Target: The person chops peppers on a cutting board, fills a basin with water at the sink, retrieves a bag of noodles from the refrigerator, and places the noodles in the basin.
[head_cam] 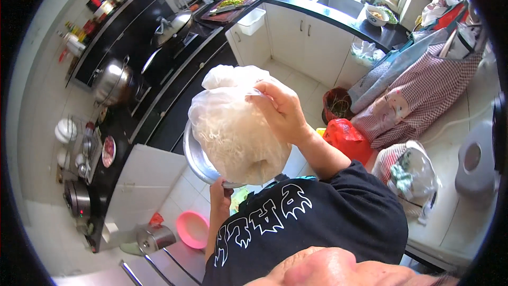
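Note:
My right hand (pixel 279 109) pinches the top edge of a thin, translucent plastic bag (pixel 238 127). Pale, thin shreds, possibly noodles, show through the bag's side. Under and behind it is a metal basin (pixel 191 155), mostly hidden by the bag. My left hand (pixel 219 194) grips the near rim of this basin. Whether the bag rests in the basin or hangs just above it, I cannot tell.
Along the left counter stand a steel pot (pixel 113 81), a lidded wok (pixel 174 28) and a plate of meat (pixel 108 151). A knife lies on the cutting board (pixel 230 6) with chopped vegetables. Aprons (pixel 416 87) hang at right. A pink basin (pixel 192 229) sits lower left.

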Demonstrator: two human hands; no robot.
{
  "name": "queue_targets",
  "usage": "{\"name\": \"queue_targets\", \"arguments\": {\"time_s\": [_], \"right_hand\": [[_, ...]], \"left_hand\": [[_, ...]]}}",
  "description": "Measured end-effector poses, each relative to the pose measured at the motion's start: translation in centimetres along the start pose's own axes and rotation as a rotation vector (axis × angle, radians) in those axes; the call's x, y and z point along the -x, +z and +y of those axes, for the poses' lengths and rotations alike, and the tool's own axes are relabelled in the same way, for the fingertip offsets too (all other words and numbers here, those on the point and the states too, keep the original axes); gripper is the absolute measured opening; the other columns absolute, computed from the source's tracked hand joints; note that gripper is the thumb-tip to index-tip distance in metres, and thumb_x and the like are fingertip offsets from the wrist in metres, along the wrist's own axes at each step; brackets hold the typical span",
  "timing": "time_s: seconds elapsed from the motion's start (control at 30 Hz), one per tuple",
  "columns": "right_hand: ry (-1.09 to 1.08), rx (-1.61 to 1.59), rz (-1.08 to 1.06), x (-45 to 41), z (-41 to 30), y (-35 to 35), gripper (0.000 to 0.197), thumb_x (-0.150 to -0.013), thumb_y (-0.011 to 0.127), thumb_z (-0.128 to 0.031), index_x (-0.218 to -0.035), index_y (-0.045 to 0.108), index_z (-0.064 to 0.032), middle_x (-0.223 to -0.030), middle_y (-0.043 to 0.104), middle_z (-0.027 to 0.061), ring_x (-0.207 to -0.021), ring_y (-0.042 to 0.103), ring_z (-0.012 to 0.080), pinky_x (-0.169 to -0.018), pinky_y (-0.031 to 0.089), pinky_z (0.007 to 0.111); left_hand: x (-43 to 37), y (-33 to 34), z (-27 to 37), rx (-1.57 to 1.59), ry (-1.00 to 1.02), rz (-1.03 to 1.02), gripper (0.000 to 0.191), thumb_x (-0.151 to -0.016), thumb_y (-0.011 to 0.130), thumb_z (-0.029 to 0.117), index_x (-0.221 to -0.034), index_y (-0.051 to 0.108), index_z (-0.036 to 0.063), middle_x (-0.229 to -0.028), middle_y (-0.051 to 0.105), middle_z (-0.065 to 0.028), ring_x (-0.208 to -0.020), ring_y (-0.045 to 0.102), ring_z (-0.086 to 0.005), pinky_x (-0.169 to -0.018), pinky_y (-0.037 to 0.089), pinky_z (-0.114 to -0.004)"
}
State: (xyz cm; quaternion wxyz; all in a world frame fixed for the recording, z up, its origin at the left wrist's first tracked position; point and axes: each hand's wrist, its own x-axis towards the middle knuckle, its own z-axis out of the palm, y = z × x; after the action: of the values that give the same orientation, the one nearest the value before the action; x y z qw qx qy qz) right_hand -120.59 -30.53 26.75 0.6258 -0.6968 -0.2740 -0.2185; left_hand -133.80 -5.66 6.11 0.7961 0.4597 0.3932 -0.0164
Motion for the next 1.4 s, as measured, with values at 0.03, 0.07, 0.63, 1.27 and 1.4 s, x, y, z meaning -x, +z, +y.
{"name": "queue_targets", "arguments": {"time_s": [0.03, 0.07, 0.63, 1.27, 1.4], "right_hand": [[0.011, 0.021, 0.017, -1.6, 1.5, 0.4, 0.007, -0.086, 0.056, -0.001, -0.093, 0.059, -0.0002, -0.081, 0.057, 0.0058, -0.073, 0.054, 0.0135, -0.064, 0.044, 0.024], [-0.007, 0.036, 0.05, -3.1, 3.0, 0.9, 0.007, -0.086, 0.057, -0.001, -0.093, 0.059, -0.0003, -0.081, 0.057, 0.006, -0.073, 0.054, 0.0136, -0.065, 0.045, 0.025], [0.075, 0.531, 0.743, -17.6, 17.2, -11.6, 0.008, -0.092, 0.056, -0.006, -0.098, 0.059, -0.0008, -0.081, 0.058, -0.0015, -0.068, 0.051, 0.0035, -0.059, 0.043, 0.019], [0.078, 0.713, 0.683, -34.4, 42.5, -39.1, 0.007, -0.09, 0.055, -0.003, -0.093, 0.058, 0.003, -0.089, 0.053, 0.0037, -0.083, 0.052, 0.0086, -0.072, 0.043, 0.021], [0.079, 0.821, 0.749, -37.3, 48.4, -41.4, 0.006, -0.087, 0.057, -0.001, -0.091, 0.058, 0.003, -0.084, 0.056, 0.0079, -0.079, 0.056, 0.0167, -0.07, 0.045, 0.027]], "left_hand": [[-1.7, 1.4, 1.3, -0.029, -0.015, -0.002, 0.008, -0.074, 0.056, 0.008, -0.074, 0.049, 0.0112, -0.06, 0.045, 0.0008, -0.045, 0.042, -0.0121, -0.04, 0.03, -0.026], [-3.2, 2.4, 2.7, -0.049, -0.031, -0.022, 0.008, -0.074, 0.056, 0.008, -0.074, 0.049, 0.0112, -0.06, 0.045, 0.0008, -0.045, 0.042, -0.0121, -0.04, 0.03, -0.026], [-33.8, 33.5, 15.6, -0.351, -0.161, -0.53, 0.014, -0.084, 0.056, 0.016, -0.085, 0.057, 0.0024, -0.067, 0.056, -0.0079, -0.05, 0.05, -0.0166, -0.041, 0.038, -0.029], [-49.3, 72.7, 20.2, -0.389, -0.119, -0.562, 0.014, -0.08, 0.056, 0.01, -0.094, 0.055, 0.0089, -0.073, 0.056, -0.0001, -0.057, 0.051, -0.0097, -0.046, 0.037, -0.025], [-53.2, 77.9, 20.1, -0.441, -0.085, -0.578, 0.006, -0.083, 0.058, 0.015, -0.084, 0.058, 0.0093, -0.074, 0.057, -0.0009, -0.056, 0.052, -0.0102, -0.046, 0.038, -0.024]]}}
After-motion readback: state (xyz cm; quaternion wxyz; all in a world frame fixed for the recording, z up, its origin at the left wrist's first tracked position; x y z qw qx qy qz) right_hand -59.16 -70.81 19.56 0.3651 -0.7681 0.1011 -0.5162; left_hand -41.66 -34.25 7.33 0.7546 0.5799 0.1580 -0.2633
